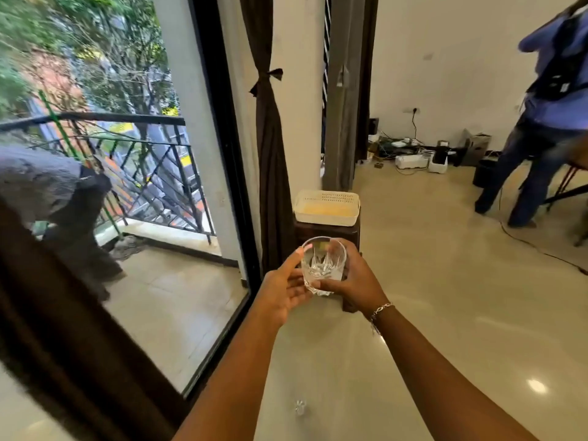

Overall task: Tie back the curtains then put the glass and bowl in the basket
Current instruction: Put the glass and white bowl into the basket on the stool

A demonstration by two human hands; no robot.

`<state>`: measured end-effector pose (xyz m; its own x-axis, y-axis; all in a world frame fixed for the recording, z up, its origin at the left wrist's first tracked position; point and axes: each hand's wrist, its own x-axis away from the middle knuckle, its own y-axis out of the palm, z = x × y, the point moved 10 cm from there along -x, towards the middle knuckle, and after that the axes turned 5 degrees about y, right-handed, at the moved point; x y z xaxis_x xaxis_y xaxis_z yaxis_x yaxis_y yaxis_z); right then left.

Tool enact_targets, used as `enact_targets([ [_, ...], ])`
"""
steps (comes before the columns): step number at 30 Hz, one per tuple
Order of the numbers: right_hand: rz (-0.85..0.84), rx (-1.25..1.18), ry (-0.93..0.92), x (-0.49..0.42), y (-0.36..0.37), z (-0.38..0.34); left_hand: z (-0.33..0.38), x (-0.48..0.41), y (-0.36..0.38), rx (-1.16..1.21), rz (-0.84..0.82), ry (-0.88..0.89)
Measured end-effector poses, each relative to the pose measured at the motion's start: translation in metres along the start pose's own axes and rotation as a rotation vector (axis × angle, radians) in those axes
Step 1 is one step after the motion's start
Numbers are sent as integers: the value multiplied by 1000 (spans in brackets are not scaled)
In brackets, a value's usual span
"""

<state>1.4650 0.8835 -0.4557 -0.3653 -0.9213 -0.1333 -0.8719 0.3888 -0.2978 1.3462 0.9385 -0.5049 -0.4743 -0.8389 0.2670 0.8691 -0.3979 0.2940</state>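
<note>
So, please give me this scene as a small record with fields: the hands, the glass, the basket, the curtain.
glass: clear, cut pattern, held in the air
right hand: grips the glass from the side
left hand: holds the glass at rim and base
basket: cream, on a dark stool, beyond the glass
curtain: dark brown, tied back beside the window
bowl: not in view

Glossy beige floor (445,313), cream wall (445,58), glass door (133,205) onto what seems a balcony (171,297).
</note>
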Motion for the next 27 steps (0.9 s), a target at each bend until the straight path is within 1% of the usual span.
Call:
enact_targets([
  [4, 25, 1, 14, -59, -36, 28, -1, -65, 35, 14, -23, -25],
  [8, -7, 6, 20, -125, -72, 52, -2, -138, 73, 40, -16, -35],
  [15, -89, 115, 21, -241, -143, 90, 1, -259, 143, 110, 7, -61],
  [21, -168, 193, 58, -313, -153, 126, 2, -329, 154, 88, 69, -83],
  [27, -197, 331, 31, -403, -146, 155, 7, -420, 146, 89, 79, -89],
])
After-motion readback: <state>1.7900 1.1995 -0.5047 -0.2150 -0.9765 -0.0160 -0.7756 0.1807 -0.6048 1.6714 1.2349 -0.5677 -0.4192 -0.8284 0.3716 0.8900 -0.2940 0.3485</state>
